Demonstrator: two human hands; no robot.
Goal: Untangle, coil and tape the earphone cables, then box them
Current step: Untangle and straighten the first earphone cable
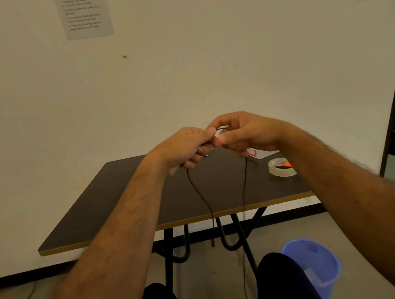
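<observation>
Both hands are raised together above the dark table. My left hand grips a thin dark earphone cable, fingers curled round it. My right hand pinches the same cable close to the left hand, with a short loop showing between them. Two strands hang down from the hands past the table's front edge toward the floor. A roll of clear tape lies on the table's right side, with an orange-handled tool resting on it.
A white card with a red mark lies on the table behind my right hand. A blue bin stands on the floor at the right. A printed sheet hangs on the wall. A dark door frame borders the right.
</observation>
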